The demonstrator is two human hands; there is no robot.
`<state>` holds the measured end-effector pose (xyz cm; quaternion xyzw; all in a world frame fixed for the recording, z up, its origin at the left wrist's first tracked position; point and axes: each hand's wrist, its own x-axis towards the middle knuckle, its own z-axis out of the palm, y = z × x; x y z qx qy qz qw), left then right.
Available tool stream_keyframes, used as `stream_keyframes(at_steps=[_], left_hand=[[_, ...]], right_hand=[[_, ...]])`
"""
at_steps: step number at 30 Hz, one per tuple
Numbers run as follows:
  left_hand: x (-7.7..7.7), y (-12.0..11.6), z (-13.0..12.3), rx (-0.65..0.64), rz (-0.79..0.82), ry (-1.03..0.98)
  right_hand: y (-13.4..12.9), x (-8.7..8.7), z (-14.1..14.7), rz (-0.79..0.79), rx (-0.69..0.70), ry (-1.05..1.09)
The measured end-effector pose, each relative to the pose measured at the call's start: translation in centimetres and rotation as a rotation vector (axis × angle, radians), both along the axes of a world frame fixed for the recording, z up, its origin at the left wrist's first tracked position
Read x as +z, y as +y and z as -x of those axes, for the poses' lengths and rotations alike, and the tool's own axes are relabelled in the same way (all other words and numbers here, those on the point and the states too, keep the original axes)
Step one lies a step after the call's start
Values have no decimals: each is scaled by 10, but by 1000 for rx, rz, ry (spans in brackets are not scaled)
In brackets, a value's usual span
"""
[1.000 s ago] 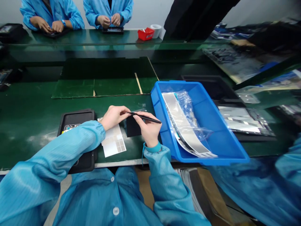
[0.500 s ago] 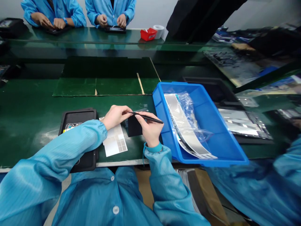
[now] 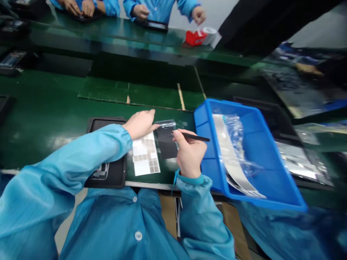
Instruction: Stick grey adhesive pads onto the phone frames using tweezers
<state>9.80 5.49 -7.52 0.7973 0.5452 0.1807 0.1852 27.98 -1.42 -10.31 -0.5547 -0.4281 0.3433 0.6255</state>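
Black tweezers (image 3: 195,137) are gripped in my right hand (image 3: 191,153), held like a pen. Their tip points left over a black sheet (image 3: 166,146) that lies with clear plastic film (image 3: 166,124) at its upper edge. My left hand (image 3: 141,124) reaches palm down, thumb and fingers apart, with the thumb at the film's left end. Below that hand lies a white sheet of square stickers (image 3: 148,159), some of them greyish. A black tray (image 3: 117,177) sits partly under my left sleeve, with a device part (image 3: 101,171) showing in it.
At right stands a blue bin (image 3: 273,173) holding long silvery strips (image 3: 230,155) and clear plastic wrap (image 3: 235,133). Across the bench two co-workers' hands are at black trays. One co-worker's hand (image 3: 198,15) is above a red box (image 3: 195,38) beside a white roll (image 3: 209,34).
My hands have come apart: the left has left the tweezers' tip and lowered to the film, while the right keeps the tweezers. A co-worker's hand has moved to the red box. The view has shifted.
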Motion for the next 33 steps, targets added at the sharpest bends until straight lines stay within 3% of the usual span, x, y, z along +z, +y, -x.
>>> stream_keyframes(at_steps=[3,5,7,10,13,16,24,33], left_hand=[[21,-19,65,52,-41,33],[24,-40,109,102,-67,33],[16,-65,146,159,-113,42],[-12,-102,176,240,-151,29],[-38,-130,178,310,-101,-53],[-50,-146,166,388,-83,-189],[-55,-158,136,503,-33,-354],[-51,-157,155,383,-78,-251]], right_hand=[[-14,-1,31,80,91,28],[-24,0,58,143,180,22],[-31,3,85,205,266,17],[-35,6,120,286,363,20],[-33,7,141,329,403,6],[-30,6,152,346,414,-13],[-27,-3,167,381,426,-67],[-27,-9,172,341,429,-166]])
